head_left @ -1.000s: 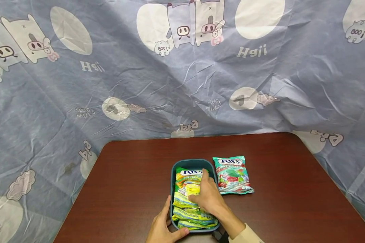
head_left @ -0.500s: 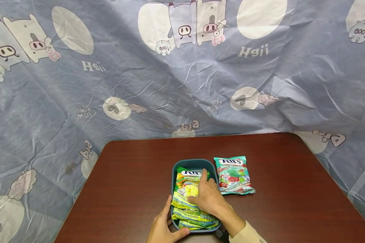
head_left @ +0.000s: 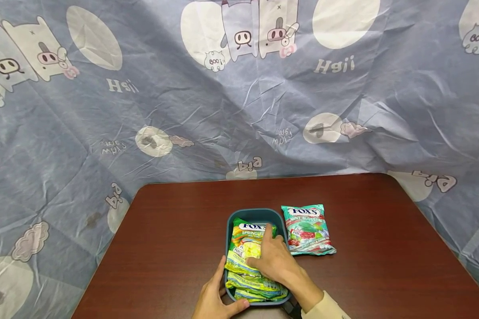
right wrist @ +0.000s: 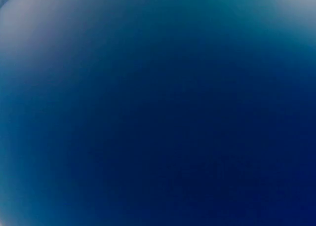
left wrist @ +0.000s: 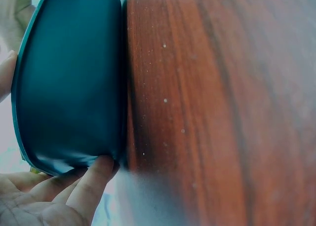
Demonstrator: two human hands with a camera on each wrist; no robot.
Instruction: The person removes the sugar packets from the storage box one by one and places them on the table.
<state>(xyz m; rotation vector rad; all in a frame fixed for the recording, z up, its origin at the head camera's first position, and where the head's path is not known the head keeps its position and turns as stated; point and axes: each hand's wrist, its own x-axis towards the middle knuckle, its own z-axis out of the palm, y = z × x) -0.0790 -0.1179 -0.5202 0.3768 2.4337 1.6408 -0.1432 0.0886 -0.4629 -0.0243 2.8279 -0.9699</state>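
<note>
A dark teal plastic bin [head_left: 259,214] stands on the table, holding several overlapping yellow-green candy bags [head_left: 253,283]. The uppermost candy bag [head_left: 239,243] reads FOX'S Spring Tea. My right hand [head_left: 278,261] grips this bag at its right side, thumb over its front and index finger stretched toward its top; the other fingertips are hidden. My left hand [head_left: 213,297] holds the bin's near left corner, thumb at the near rim and fingers along the left side. In the left wrist view, fingers [left wrist: 91,186] touch the bin's outer wall [left wrist: 69,83]. The right wrist view is dark blur.
A mint-green FOX'S Mint Blossom candy bag [head_left: 309,232] lies on the table just right of the bin. The reddish-brown wooden table [head_left: 175,221] reaches back to a grey-blue printed cloth [head_left: 223,110] hanging behind it.
The view shifts very slightly. Both hands, the bin and the bags hold practically the same places.
</note>
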